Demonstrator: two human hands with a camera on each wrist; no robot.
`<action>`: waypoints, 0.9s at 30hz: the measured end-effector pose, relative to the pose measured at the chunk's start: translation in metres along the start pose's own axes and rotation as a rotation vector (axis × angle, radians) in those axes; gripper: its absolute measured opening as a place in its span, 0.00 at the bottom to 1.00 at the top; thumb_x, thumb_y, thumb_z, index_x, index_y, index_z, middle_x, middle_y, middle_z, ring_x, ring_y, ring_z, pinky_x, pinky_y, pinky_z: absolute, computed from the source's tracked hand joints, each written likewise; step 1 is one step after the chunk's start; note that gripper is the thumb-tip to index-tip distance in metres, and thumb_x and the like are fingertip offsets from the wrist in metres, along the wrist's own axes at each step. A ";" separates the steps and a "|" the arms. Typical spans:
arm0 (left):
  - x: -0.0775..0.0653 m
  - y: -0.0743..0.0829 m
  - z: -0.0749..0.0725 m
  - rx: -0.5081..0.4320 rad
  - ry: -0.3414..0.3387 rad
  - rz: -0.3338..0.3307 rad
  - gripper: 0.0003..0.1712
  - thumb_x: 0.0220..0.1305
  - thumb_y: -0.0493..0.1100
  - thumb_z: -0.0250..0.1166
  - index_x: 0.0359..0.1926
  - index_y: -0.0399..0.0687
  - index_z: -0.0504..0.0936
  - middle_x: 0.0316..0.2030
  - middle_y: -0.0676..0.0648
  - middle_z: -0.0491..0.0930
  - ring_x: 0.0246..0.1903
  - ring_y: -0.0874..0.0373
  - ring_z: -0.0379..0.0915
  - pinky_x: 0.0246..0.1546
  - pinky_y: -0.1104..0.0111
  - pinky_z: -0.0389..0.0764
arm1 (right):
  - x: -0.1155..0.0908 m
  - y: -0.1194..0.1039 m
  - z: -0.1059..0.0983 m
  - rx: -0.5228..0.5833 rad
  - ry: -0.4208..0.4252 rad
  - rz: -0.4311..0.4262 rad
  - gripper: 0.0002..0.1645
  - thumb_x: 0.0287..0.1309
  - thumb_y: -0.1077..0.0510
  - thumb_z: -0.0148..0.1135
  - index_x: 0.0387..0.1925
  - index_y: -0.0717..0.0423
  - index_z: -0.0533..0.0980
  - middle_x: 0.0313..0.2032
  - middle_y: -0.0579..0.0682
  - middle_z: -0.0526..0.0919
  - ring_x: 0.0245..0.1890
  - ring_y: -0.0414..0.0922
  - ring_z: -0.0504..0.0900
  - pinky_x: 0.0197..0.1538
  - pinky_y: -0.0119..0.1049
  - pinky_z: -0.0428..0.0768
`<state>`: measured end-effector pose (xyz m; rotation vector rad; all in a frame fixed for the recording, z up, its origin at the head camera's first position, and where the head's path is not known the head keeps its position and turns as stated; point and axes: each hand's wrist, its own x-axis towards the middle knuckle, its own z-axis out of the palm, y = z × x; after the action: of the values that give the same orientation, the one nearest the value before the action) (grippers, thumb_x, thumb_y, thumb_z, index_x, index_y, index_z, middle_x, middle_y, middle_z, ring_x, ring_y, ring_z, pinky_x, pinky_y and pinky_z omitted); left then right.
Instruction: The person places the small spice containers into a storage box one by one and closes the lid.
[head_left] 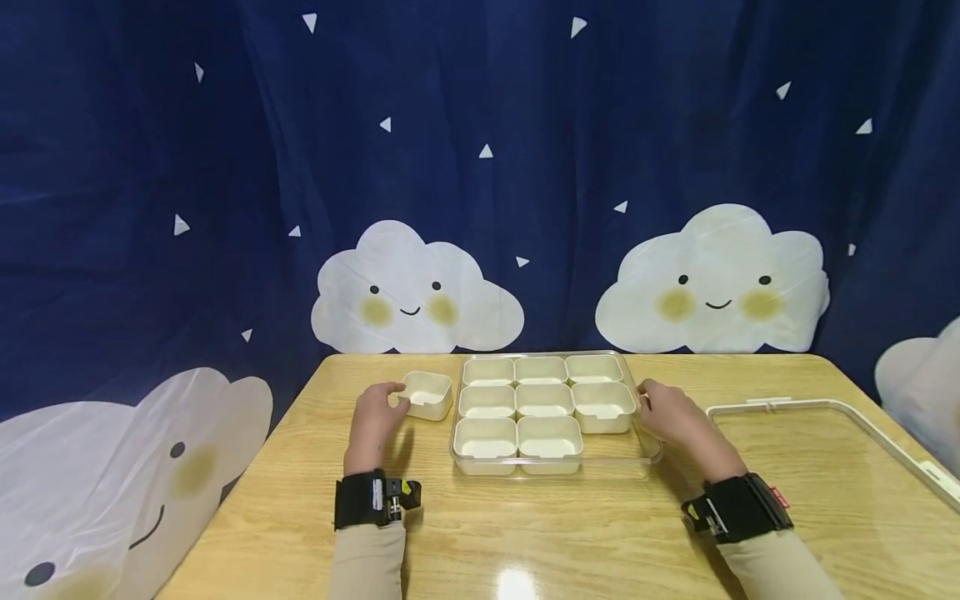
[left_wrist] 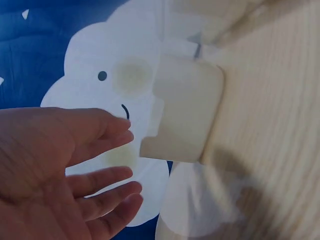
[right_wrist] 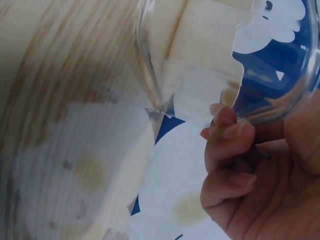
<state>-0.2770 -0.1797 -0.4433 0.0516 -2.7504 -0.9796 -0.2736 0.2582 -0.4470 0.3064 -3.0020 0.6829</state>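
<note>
A clear rectangular tray point(head_left: 615, 468) on the table holds several small cream boxes point(head_left: 550, 446) in rows. Bare tray floor shows at its front right corner. Just left of the tray, a single cream box point(head_left: 429, 408) stands upright on the table. My left hand point(head_left: 377, 421) is beside that box; in the left wrist view its fingers are loosely spread, with a gap between them and the box point(left_wrist: 190, 110). At the tray's right wall, my right hand point(head_left: 671, 414) grips the rim with curled fingers; the thumb is mostly hidden in the right wrist view.
A clear lid with a white frame point(head_left: 862, 417) lies on the right of the wooden table point(head_left: 465, 533). A dark blue curtain point(head_left: 555, 192) with white clouds hangs behind the table's far edge and down its left side.
</note>
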 end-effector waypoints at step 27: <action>0.000 -0.003 -0.006 0.036 -0.104 -0.041 0.06 0.64 0.35 0.66 0.37 0.34 0.85 0.40 0.38 0.82 0.37 0.47 0.74 0.43 0.55 0.76 | 0.000 -0.002 -0.001 -0.001 -0.021 0.011 0.20 0.69 0.64 0.48 0.53 0.78 0.71 0.36 0.65 0.80 0.31 0.54 0.76 0.34 0.49 0.76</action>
<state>-0.2754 -0.1862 -0.4406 0.0654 -2.8729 -0.9696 -0.2736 0.2573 -0.4450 0.2997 -3.0259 0.6829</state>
